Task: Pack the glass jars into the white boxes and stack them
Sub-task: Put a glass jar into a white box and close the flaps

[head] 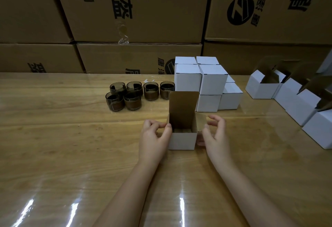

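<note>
Head cam is showing the person working on an open white box [182,140] sitting mid-bench [71,146], a bit toward the near edge. The left hand [154,134] is pinching the box's left side flap between thumb and fingers. The right hand [214,135] is sitting at the right flap, fingers curled and thumb low against the wall, but honestly can't tell if it's actually gripping.

Six glass jars [133,94] are waiting toward the far edge, just left of the stack of closed white boxes [203,81]. Whether one's inside the open box is impossible to say.

Risk-wise, the lid is standing tall, so a rushed fold could crease a flap. It could also skid the light box across that glossy top into the stack behind.
</note>
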Demonstrator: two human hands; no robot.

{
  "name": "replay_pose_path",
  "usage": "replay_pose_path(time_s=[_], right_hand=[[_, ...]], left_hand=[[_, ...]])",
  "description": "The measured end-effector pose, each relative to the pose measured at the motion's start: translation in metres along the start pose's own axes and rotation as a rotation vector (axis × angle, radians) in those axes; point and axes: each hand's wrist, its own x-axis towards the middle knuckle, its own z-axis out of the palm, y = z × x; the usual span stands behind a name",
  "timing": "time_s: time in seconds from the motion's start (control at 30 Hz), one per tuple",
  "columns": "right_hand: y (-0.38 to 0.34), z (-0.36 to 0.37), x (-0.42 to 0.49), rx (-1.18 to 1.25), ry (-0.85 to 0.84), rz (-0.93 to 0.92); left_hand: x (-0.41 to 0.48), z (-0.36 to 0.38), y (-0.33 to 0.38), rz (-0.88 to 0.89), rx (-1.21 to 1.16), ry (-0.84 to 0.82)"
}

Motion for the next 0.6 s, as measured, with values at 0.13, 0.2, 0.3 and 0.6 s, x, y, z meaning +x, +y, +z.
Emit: replay_pose_path(time_s=[0.13, 0.2, 0.3, 0.6], right_hand=[[-0.0049, -0.0021, 0.0007, -0.223, 0.098, -0.274], [-0.0056, -0.0052, 0.0019, -0.309, 0.115, -0.365], [-0.0081, -0.0085, 0.0018, -0.292, 0.087, -0.344], [-0.0061, -0.0077, 0.0002, -0.019, -0.055, -0.055]], left_hand=[[-0.0005, -0.0010, 0.0010, 0.001, 0.004, 0.008], [-0.0011, -0.0017, 0.0024, 0.003, -0.002, 0.006], [-0.0009, -0.0026, 0.0026, 0.012, 0.003, 0.009], [-0.0022, -0.0014, 0.0057, 0.053, 0.056, 0.025]])
